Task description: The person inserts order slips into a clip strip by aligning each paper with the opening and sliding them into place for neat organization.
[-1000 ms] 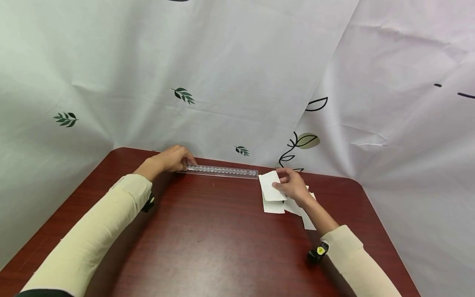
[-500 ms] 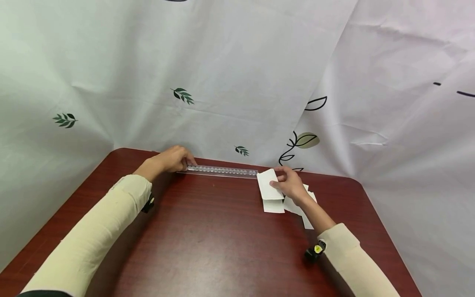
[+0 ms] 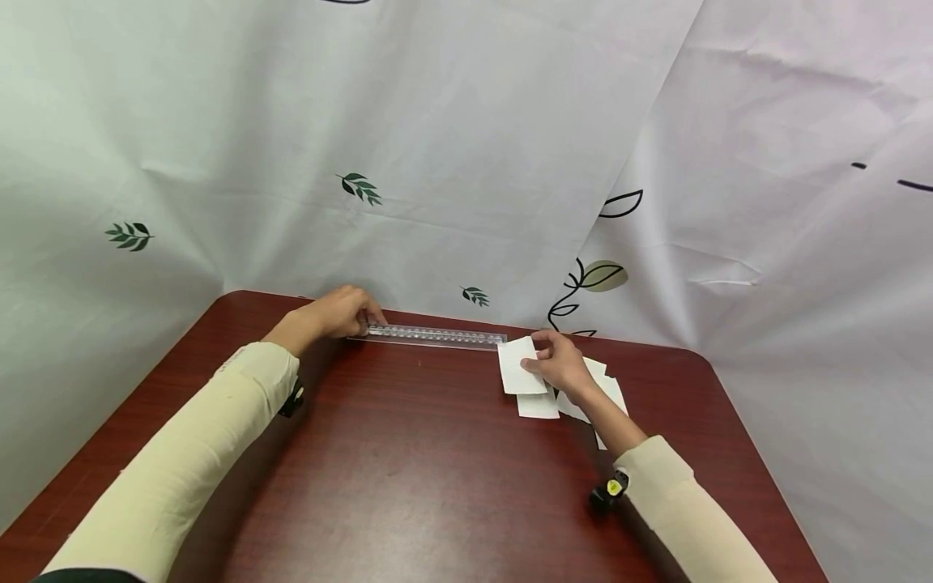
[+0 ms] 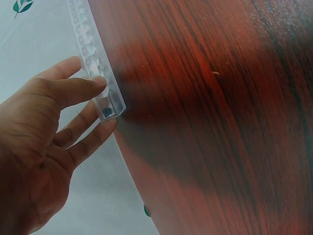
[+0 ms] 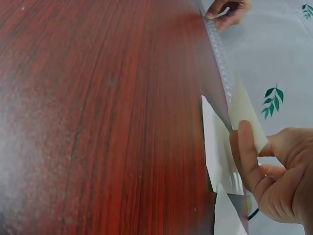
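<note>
Two bare hands work along the far edge of a dark red, wood-grained tabletop [image 3: 408, 470]. The left hand [image 3: 338, 312] holds the left end of a long, narrow strip of clear plastic [image 3: 437, 336] with a row of rounded bumps along it. Its grip is pinching that end: in the left wrist view the thumb [image 4: 90, 90] presses on top near the tip, with other fingers behind and below it. A small dark spot [image 4: 108, 111] shows inside the strip's end. The strip lies lengthwise along the tabletop's far edge.

The right hand [image 3: 561, 364] has its grip pinching a white rectangular sheet of paper [image 3: 514, 377] by the right side, thumb on the near face and fingers beyond. The sheet is raised at a tilt, its upper left corner at the strip's right end; whether the two touch cannot be told. Beneath it, partly covered, lies a second white paper piece [image 3: 539, 408], and more white paper pieces [image 3: 612, 393] lie overlapping to the right, partly behind the right wrist.

Pale cream sleeves [image 3: 178, 453] cover both forearms, and a small black device [image 3: 603, 498] with a yellow spot sits at the right wrist. Behind the tabletop hangs a white cloth backdrop [image 3: 452, 146] printed with green leaf sprigs.
</note>
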The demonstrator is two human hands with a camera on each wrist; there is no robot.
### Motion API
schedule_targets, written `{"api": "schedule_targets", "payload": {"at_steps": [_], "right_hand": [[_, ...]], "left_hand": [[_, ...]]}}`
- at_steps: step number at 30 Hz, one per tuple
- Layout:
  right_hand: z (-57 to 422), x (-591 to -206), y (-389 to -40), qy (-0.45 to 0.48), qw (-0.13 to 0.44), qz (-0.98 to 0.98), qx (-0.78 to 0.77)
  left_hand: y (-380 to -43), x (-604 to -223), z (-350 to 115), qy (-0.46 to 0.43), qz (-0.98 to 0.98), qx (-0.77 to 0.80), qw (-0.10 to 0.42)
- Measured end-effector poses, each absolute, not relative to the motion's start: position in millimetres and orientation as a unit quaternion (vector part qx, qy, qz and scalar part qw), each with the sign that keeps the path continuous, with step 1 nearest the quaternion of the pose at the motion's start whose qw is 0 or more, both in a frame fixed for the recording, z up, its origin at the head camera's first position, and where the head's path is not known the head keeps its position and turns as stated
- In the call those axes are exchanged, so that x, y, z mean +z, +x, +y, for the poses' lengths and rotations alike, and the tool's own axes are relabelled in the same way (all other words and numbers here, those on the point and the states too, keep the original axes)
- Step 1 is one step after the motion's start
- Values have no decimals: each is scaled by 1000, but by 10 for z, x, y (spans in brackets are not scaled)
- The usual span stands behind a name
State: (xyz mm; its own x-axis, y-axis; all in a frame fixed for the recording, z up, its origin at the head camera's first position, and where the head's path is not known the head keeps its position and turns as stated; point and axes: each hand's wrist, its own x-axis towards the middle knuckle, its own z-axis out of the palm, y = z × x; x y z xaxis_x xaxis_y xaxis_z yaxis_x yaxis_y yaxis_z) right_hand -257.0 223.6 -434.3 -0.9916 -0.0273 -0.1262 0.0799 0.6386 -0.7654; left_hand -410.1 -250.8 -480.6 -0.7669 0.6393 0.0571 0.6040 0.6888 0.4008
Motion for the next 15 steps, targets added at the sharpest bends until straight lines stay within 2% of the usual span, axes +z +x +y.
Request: {"api": "schedule_targets", "payload": {"at_steps": [9,15], "right_hand": [[2131,-4365,-2604,3,50,910,-411],[2224,-4722,-2895,-12,20,932,-362]], "left_hand": [[-4029,-4719,-2475,340,917,202,47],[-4088,-4806,-2509,334,919,206,42]]}}
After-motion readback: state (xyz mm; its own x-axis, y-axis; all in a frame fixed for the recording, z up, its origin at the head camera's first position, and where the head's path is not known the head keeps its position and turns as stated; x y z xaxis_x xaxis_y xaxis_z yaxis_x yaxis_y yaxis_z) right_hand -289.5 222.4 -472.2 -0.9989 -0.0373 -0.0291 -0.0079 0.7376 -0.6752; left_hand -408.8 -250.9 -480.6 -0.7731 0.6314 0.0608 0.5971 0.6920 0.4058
